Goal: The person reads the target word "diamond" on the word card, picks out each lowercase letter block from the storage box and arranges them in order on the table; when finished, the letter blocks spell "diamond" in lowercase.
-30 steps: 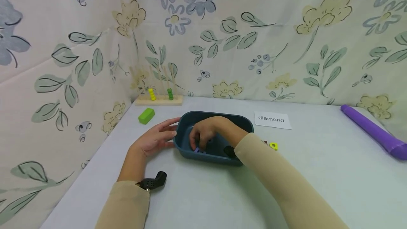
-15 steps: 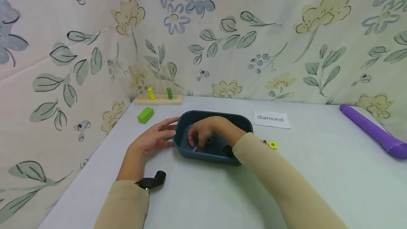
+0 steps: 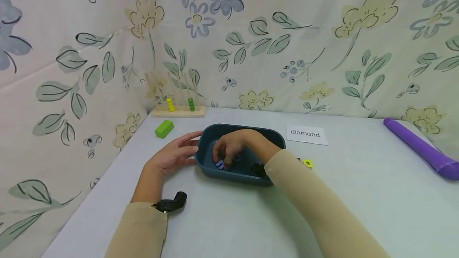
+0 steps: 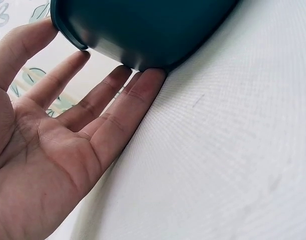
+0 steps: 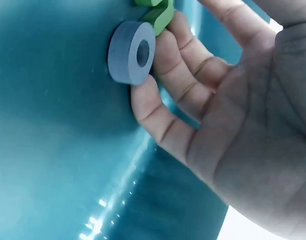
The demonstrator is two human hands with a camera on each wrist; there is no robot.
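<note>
My left hand (image 3: 175,155) rests its spread fingertips against the outer end wall of a dark teal bin (image 4: 142,30), low down near the table. Inside that bin is my right hand (image 3: 233,146), reaching in from the right with bent fingers. Between its index finger and thumb shows a small purple letter-like piece (image 3: 220,165), seemingly pinched. In the right wrist view, a grey-blue ring-shaped piece (image 5: 132,52) lies by the little fingertip, and a green curved piece (image 5: 162,16) is near the other fingertips. Thumb and index tips are out of that view.
A white card reading "diamond" (image 3: 306,134) lies right of the bin. Beside the right forearm are a yellow piece (image 3: 307,164) and a partly hidden brown one. A green block (image 3: 164,129), a wooden bead rack (image 3: 178,111) and a purple tube (image 3: 419,146) stand farther out.
The purple piece has turned and shifted slightly left and up beside the right fingertips, and more of it shows. The left hand stays against the bin.
</note>
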